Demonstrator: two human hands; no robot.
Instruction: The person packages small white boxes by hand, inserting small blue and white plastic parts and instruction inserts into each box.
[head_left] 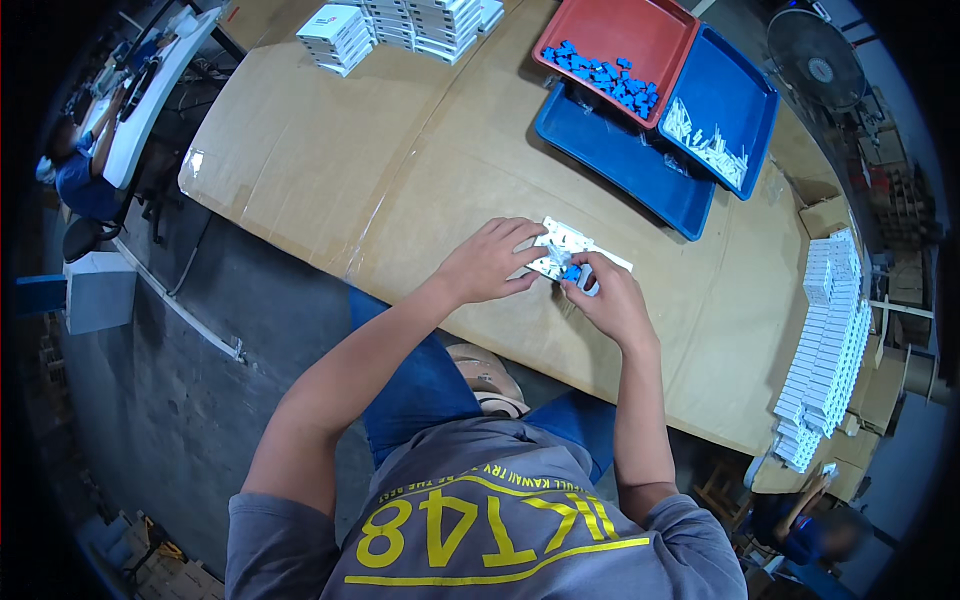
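A flat white plastic case lies on the cardboard-covered table in front of me. My left hand grips its left side, thumb and fingers curved around the edge. At its right part, my right hand pinches a small blue plastic piece against the case. A second white edge shows beyond the right fingers; whether it belongs to the same case I cannot tell. The fingers partly hide the inside of the case.
Small blue parts fill the near end of a red tray. White slips lie in a blue tray, above another blue tray. White cases are stacked at the far edge and right edge. Other people sit at both sides.
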